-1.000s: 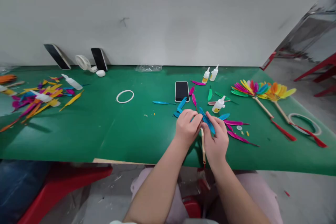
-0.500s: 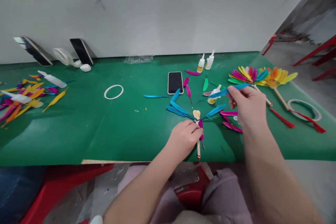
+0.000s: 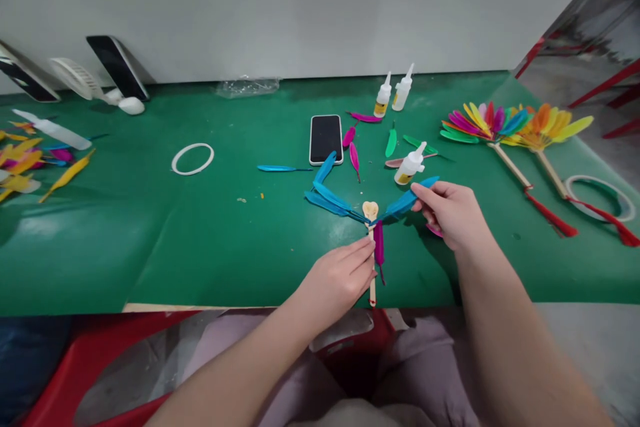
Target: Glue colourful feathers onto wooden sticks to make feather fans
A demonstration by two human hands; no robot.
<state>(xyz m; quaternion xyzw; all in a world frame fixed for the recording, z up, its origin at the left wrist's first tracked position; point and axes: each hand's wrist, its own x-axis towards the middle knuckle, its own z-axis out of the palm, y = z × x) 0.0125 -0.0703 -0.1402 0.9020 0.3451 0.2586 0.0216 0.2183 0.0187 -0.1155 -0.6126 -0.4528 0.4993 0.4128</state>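
Green matting covers the bench, with a plain grey wall behind. Far left lies a feather pile; a white ring sits nearer the middle, well apart from a dark phone lying face up. Below the phone, fanned blue feathers run in to the heart-shaped head of a stick, which lies flat with its lower end at the bench edge. The left hand has its fingertips closed on the stick's shaft, holding it down. A pink feather lies just beside the shaft. To the right, the held feather, also blue, has its quill at the stick head; the right hand pinches its outer end between thumb and fingers. Assessment: this feather looks very light, soft and springy, with a vane that creases easily; best gripped lightly along the stiffer spine. A glue bottle stands just behind the hand. Further right lie two finished fans.
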